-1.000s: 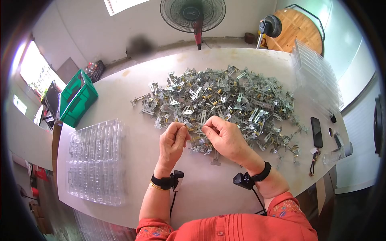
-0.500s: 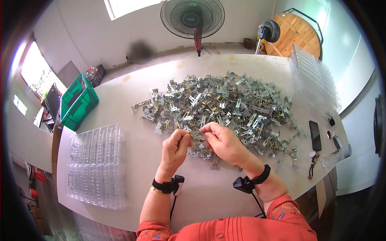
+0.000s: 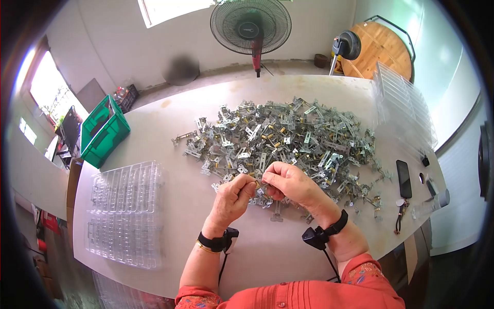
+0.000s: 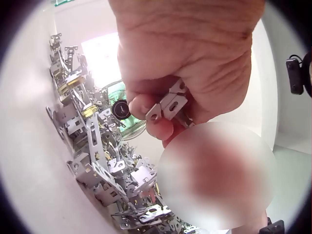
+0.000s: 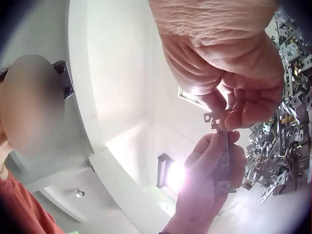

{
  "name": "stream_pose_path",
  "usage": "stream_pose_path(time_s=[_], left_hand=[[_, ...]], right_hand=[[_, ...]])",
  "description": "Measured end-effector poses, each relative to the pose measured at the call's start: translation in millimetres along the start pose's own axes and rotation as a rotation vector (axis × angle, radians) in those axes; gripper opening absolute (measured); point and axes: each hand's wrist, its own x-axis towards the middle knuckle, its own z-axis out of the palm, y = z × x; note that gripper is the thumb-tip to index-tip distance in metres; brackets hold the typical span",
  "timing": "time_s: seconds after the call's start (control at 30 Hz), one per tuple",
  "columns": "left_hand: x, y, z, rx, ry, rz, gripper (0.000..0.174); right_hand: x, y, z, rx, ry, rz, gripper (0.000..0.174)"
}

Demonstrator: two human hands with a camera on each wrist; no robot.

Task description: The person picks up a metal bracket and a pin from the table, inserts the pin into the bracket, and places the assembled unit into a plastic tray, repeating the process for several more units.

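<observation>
In the head view my left hand point(image 3: 231, 201) and right hand point(image 3: 290, 185) meet fingertip to fingertip over the near edge of a big heap of metal brackets point(image 3: 309, 139). The left wrist view shows a small silver bracket point(image 4: 171, 106) with round and slotted holes, gripped in the curled fingers of my left hand point(image 4: 185, 58). Seen from the right wrist, my right hand point(image 5: 229, 73) pinches a small holed metal piece point(image 5: 213, 119) right above the left hand's fingertips. Fingers hide much of both pieces.
Clear plastic trays point(image 3: 123, 216) lie at the table's left, beside a green crate point(image 3: 105, 134). More clear trays point(image 3: 404, 103) stand at the back right. A phone point(image 3: 404, 178) and a clear bottle point(image 3: 432, 205) lie along the right edge. A fan point(image 3: 250, 31) stands behind the table.
My left hand has moved right, closing the gap to the right hand's fingertips. The right hand has moved only slightly. The scene sits a little lower in the head view.
</observation>
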Motion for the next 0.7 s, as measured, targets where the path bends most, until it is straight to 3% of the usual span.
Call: stream_pose_path(time_s=[0.1,0.2,0.27,0.33,0.4,0.53,0.7], left_hand=[[0.4,1.3,-0.1,0.0,-0.039,0.0,0.01],[0.5,3.3,0.8,-0.035,-0.098,-0.015,0.012],[0.5,2.1,0.5,-0.099,-0.083,-0.098,0.013],[1.3,1.5,-1.3,-0.16,-0.065,-0.184,0.015],[3.5,1.5,-4.9,-0.306,-0.035,-0.359,0.018],[4.9,-0.2,-8.4,-0.465,-0.073,-0.427,0.021],[5.9,5.6,-13.7,-0.492,-0.165,-0.506,0.028]], right_hand=[[1.0,4.2,1.0,-0.03,0.037,-0.007,0.018],[2.7,10.1,0.3,-0.197,0.132,-0.134,0.015],[3.2,7.1,-1.2,-0.34,0.246,-0.323,0.013],[-2.4,-0.9,0.6,-0.295,0.229,-0.354,0.011],[-4.2,-3.0,1.5,-0.258,0.16,-0.568,0.009],[-8.5,-7.0,3.8,-0.526,0.079,-0.741,0.005],[-11.1,-7.4,6.7,-0.554,0.069,-0.651,0.005]])
